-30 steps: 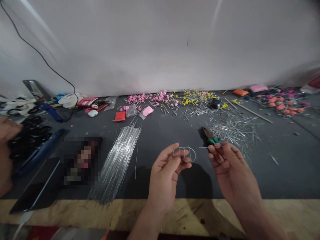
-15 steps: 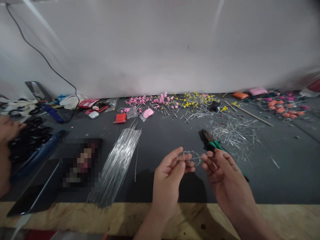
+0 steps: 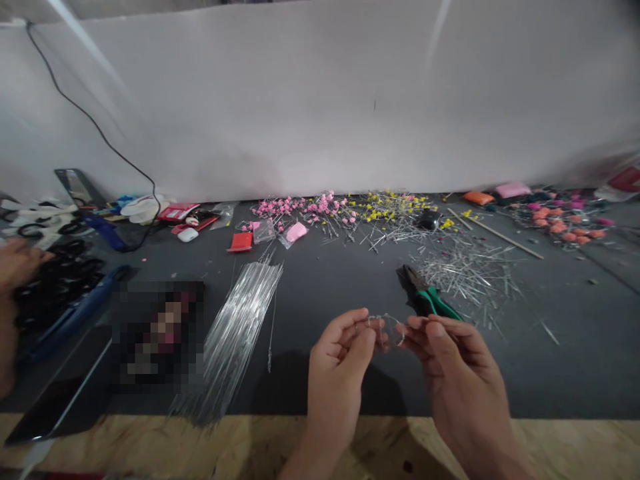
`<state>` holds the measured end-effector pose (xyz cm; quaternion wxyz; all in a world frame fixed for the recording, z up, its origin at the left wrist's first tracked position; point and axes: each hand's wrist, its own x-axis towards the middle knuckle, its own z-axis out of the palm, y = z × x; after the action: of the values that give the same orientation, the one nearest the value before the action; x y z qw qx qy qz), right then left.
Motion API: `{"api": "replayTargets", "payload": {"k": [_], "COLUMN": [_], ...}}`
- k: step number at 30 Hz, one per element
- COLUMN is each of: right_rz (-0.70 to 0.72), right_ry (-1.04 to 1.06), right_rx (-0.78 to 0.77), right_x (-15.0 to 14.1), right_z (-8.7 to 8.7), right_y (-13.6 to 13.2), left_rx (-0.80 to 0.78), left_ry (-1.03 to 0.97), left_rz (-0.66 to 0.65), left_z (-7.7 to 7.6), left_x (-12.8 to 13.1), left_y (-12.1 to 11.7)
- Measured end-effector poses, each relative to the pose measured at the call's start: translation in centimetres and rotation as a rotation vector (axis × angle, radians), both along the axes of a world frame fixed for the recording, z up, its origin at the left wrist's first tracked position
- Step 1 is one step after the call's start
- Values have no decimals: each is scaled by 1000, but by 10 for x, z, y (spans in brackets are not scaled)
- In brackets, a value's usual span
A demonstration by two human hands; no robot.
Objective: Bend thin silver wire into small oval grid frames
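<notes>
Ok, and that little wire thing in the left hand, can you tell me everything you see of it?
The wire thing looks like thin, silvery metal, bent into a rounded shape with open gaps and a bit of wire crossing inside. The left hand holds one end between thumb and fingers, hiding part of it. The right hand has its fingertips at the other end, but I can't tell if they pinch it. It's held up above the dark tabletop.

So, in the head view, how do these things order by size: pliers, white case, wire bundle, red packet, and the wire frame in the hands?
1. Wire bundle
2. Pliers
3. Wire frame, partly hidden by fingers; nearness may enlarge it
4. Red packet
5. White case
</notes>
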<state>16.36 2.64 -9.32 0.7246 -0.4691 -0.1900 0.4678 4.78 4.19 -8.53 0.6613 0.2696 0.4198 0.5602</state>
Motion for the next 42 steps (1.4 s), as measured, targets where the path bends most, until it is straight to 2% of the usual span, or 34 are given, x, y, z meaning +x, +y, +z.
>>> {"api": "replayTargets", "payload": {"k": [6, 14, 23, 28, 35, 39, 42], "right_rz": [24, -1, -27, -3, -6, 34, 86], "right_ry": [-123, -475, -620, -637, -621, -512, -330], "right_rx": [55, 190, 260, 271, 194, 114, 31], "right_x": [0, -1, -4, -3, -2, 0, 1], "right_z": [-5, -4, 1, -1, -4, -7, -9], "right_y": [-4, -7, -7, -7, -7, -7, -4], "left_rx": [-68, -86, -86, -61, -23, -7, 3], "left_ry": [13, 30, 28, 26, -12, -5, -8], "left_rz": [43, 60, 79, 93, -9, -27, -32], "left_z": [2, 1, 1, 1, 4, 5, 5], "left_x": [0, 0, -1, -2, -4, -5, -5], "left_y": [2, 2, 3, 3, 1, 2, 3]}}
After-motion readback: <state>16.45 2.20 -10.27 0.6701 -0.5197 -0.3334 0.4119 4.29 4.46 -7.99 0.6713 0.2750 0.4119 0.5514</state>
